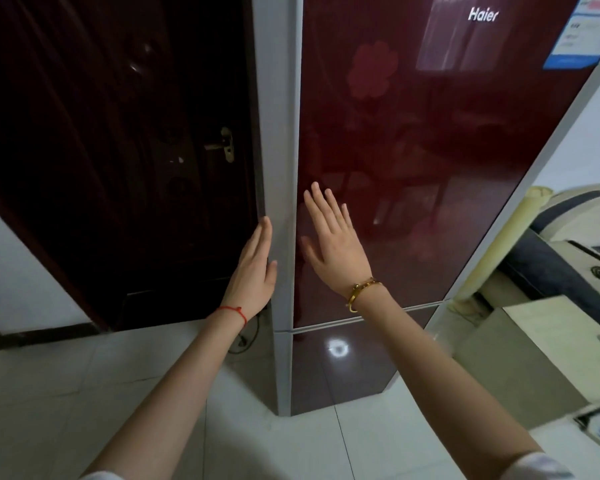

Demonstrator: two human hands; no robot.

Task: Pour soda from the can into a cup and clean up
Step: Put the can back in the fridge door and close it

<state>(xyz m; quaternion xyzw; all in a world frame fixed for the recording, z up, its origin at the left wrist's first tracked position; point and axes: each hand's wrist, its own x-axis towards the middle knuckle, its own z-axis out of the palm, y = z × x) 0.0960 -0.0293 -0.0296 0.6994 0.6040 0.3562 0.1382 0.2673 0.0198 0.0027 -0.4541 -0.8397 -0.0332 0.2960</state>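
A tall dark red refrigerator (pixel 413 133) with grey side panels stands in front of me, its upper door closed. My left hand (pixel 253 271) lies flat along the grey left edge of the fridge, fingers straight, a red string on the wrist. My right hand (pixel 333 244) is spread flat against the red upper door near its left edge, a gold bracelet on the wrist. Neither hand holds anything. No can or cup is in view.
A dark wooden door (pixel 118 150) with a brass handle (pixel 224 145) stands left of the fridge. A cream and grey appliance (pixel 568 244) and a pale cabinet (pixel 520 348) sit to the right. The lower fridge door (pixel 340 368) meets the white tiled floor (pixel 84 393).
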